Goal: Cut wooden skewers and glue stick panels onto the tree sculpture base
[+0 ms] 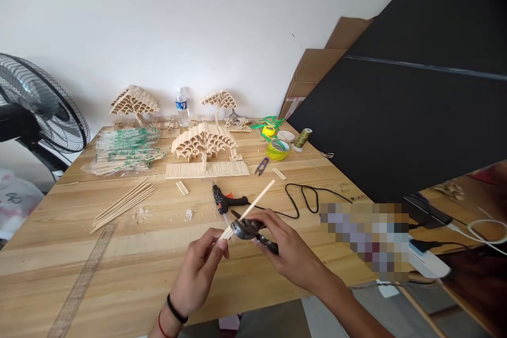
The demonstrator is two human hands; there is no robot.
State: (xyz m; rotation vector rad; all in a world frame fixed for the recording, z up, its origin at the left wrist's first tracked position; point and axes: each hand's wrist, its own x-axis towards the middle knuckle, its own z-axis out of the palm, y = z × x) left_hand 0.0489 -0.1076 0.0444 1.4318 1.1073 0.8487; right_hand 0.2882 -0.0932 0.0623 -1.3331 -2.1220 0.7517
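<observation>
My left hand (pixel 204 264) pinches a few thin wooden sticks (pixel 227 232) above the front of the table. One longer stick (pixel 259 198) slants up to the right past the others. A pair of dark-handled pliers or cutters (pixel 245 228) is gripped in my right hand (pixel 283 243), its jaws at the sticks just beyond my left fingertips. Whether the jaws are closed on the wood I cannot tell. Right behind the hands lies a black hot glue gun (pixel 225 200). Farther back stands a tree-like model (pixel 204 148) built of sticks on a slatted base.
Loose sticks (pixel 124 203) and a clear ruler (pixel 85 280) lie at left, below bagged sticks (pixel 127 150). Purple snips (pixel 262 166), yellow tape (pixel 278 149) and a thread spool (pixel 303 139) sit at back right. A black cable (pixel 295 206) loops rightward. A fan (pixel 43 105) stands left.
</observation>
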